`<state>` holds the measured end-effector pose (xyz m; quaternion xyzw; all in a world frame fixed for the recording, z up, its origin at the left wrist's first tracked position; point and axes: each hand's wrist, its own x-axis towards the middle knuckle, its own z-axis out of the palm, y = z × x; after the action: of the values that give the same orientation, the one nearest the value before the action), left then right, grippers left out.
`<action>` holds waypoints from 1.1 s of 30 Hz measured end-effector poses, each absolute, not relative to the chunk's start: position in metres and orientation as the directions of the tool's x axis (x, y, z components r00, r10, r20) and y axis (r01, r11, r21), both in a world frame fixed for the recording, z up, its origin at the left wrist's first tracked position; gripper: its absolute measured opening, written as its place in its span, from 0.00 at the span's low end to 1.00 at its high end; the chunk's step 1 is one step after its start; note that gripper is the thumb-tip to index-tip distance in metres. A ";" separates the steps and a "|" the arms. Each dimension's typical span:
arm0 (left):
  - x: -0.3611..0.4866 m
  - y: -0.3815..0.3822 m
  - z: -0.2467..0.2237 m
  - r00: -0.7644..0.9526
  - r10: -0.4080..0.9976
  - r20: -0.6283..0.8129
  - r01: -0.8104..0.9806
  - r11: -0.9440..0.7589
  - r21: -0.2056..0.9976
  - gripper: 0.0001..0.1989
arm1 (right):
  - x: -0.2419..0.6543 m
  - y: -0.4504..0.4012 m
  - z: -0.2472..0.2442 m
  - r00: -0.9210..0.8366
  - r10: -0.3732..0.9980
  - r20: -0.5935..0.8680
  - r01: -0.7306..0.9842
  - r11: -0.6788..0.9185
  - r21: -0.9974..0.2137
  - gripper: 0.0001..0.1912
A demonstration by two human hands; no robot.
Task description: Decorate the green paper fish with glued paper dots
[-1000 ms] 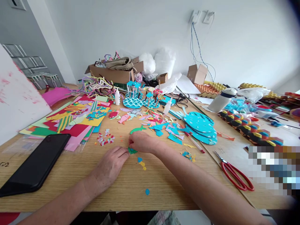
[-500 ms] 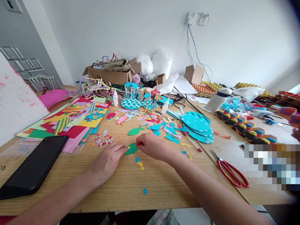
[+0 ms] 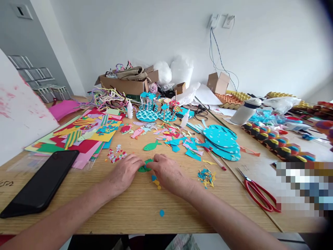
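OK, green fish [image 3: 143, 169] btwn LH [image 3: 126, 172], RH [image 3: 171, 175].

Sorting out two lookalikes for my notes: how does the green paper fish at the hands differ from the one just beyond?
The near fish is partly covered by the left hand and right hand; the far fish lies uncovered. The near fish looks darker green, the far fish brighter. A bit of blue shows at the near fish; the far fish has none. Both are green fish shapes on the wooden table.
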<state>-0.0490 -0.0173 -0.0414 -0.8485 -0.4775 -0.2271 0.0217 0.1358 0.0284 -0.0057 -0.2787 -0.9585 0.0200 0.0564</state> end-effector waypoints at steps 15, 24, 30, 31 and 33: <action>-0.046 -0.019 -0.040 0.424 0.829 0.364 0.855 -0.499 0.141 0.14 | 0.128 0.030 -0.006 -0.825 0.564 -0.023 0.562 0.817 -0.129 0.16; -0.044 -0.019 -0.038 0.426 0.826 0.368 0.851 -0.504 0.147 0.14 | 0.127 0.030 -0.004 -0.836 0.549 0.001 0.545 0.829 -0.128 0.14; -0.046 -0.018 -0.041 0.396 0.826 0.401 0.848 -0.496 0.184 0.13 | 0.131 0.030 -0.001 -0.823 0.567 0.019 0.557 0.814 -0.165 0.13; -0.047 -0.018 -0.041 0.390 0.825 0.408 0.845 -0.497 0.196 0.13 | 0.132 0.031 -0.001 -0.815 0.578 0.031 0.566 0.807 -0.170 0.13; -0.048 -0.018 -0.041 0.385 0.825 0.413 0.841 -0.499 0.211 0.12 | 0.135 0.032 0.000 -0.795 0.605 0.048 0.589 0.788 -0.178 0.12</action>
<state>-0.0475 -0.0176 -0.0409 -0.8322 -0.5004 -0.2385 0.0163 0.1349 0.0323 -0.0002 -0.3162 -0.9442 0.0773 0.0514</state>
